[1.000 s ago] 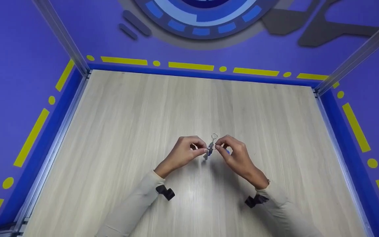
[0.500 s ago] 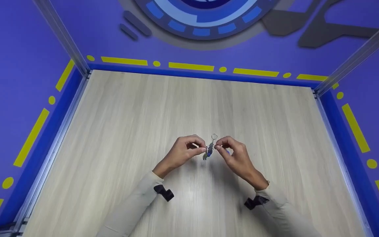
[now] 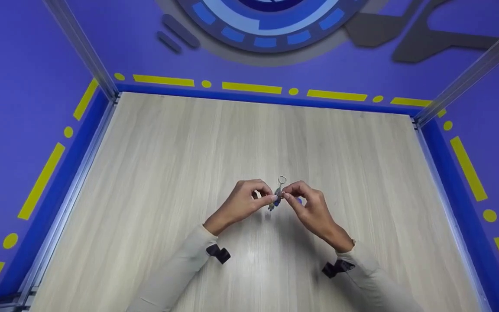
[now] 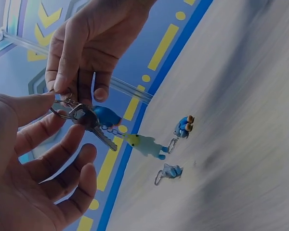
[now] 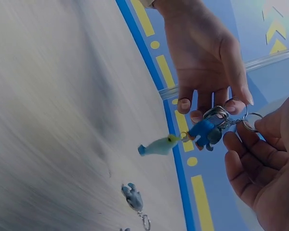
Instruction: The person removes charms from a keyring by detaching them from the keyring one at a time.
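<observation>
My left hand (image 3: 244, 200) and my right hand (image 3: 313, 209) meet over the middle of the table, thumbs and fingertips pinching a metal key ring (image 4: 61, 115) from opposite sides. From this bunch hang a metal key (image 4: 105, 138), a blue figure charm (image 5: 202, 131) and a pale green fish-like charm (image 4: 143, 145) with a yellow head. In the left wrist view the remaining fingers of my left hand (image 4: 43, 187) spread loosely below the ring. My right hand (image 5: 265, 178) pinches a ring loop in the right wrist view. Fingertips partly hide where the rings join.
Below the hands, a grey-blue figure keychain (image 4: 172, 171) and a dark blue one with orange tips (image 4: 184, 126) lie on the wooden table (image 3: 180, 147), each with its ring. Blue panels (image 3: 20, 86) and metal posts (image 3: 82, 47) enclose the table's back and sides.
My left hand has shifted slightly right, closer to the right hand. The right fingertips have moved a little on the bunch. The keychain ring beyond them stays in place.
</observation>
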A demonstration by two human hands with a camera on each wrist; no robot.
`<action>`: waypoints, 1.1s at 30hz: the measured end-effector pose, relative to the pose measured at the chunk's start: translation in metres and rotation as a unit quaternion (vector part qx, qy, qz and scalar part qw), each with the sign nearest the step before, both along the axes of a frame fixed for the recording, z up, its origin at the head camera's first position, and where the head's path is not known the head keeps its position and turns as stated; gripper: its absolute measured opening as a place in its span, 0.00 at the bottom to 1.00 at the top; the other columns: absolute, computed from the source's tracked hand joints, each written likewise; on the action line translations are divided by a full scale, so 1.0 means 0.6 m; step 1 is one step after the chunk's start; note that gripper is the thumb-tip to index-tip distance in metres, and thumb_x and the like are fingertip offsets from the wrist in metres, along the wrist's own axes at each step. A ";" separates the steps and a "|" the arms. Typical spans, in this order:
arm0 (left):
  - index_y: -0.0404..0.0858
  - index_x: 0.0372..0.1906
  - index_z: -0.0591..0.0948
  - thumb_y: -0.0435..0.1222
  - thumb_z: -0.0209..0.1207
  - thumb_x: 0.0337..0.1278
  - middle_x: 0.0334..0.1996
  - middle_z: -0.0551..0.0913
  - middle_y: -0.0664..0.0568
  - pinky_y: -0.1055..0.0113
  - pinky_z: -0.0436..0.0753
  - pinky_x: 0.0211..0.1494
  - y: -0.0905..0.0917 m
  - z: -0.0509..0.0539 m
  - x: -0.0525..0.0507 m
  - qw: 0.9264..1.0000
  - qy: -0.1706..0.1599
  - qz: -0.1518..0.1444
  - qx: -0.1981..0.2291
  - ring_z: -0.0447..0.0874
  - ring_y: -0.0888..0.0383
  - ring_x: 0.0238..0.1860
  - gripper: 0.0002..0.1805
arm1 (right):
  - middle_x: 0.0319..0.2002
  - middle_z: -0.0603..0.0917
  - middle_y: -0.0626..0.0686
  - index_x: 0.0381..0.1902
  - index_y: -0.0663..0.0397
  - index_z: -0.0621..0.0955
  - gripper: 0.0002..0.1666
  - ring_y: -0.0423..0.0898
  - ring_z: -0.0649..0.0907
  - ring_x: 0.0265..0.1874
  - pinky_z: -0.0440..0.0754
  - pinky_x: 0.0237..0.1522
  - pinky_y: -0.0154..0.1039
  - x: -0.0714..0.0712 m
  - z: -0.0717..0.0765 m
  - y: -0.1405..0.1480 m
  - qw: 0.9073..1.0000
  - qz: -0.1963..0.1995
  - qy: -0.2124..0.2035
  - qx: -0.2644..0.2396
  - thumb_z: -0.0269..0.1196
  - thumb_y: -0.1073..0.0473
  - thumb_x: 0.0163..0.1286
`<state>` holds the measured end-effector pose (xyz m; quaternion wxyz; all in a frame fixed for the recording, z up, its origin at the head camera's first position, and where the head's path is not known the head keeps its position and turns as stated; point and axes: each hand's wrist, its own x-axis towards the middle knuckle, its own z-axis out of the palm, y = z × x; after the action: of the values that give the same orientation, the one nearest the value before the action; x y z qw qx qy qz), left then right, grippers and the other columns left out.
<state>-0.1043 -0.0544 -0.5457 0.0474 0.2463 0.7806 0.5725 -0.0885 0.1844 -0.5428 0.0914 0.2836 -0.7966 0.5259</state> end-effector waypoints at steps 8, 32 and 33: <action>0.39 0.39 0.92 0.32 0.71 0.72 0.37 0.90 0.55 0.49 0.86 0.43 0.006 0.008 0.002 0.999 0.038 -0.010 -0.016 0.85 0.61 0.39 0.03 | 0.42 0.92 0.52 0.45 0.63 0.85 0.06 0.48 0.89 0.37 0.84 0.47 0.29 -0.003 -0.006 0.001 1.000 0.004 0.029 0.004 0.68 0.75 0.76; 0.36 0.38 0.91 0.27 0.70 0.70 0.41 0.90 0.48 0.59 0.87 0.48 0.003 -0.012 -0.002 0.994 0.029 -0.012 0.102 0.86 0.58 0.44 0.03 | 0.39 0.93 0.50 0.42 0.61 0.87 0.10 0.46 0.90 0.37 0.87 0.46 0.36 -0.008 -0.003 0.006 0.999 -0.026 0.016 0.010 0.68 0.79 0.71; 0.36 0.39 0.91 0.28 0.70 0.71 0.41 0.90 0.50 0.60 0.87 0.48 0.003 -0.014 -0.001 0.994 0.026 -0.011 0.105 0.86 0.58 0.45 0.03 | 0.39 0.93 0.50 0.42 0.61 0.87 0.10 0.46 0.90 0.37 0.86 0.47 0.34 -0.008 -0.003 0.005 1.000 -0.026 0.007 0.005 0.68 0.79 0.71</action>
<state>-0.1049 -0.0523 -0.5544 0.0070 0.2734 0.7144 0.6441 -0.0932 0.1876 -0.5447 0.1093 0.2670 -0.8059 0.5170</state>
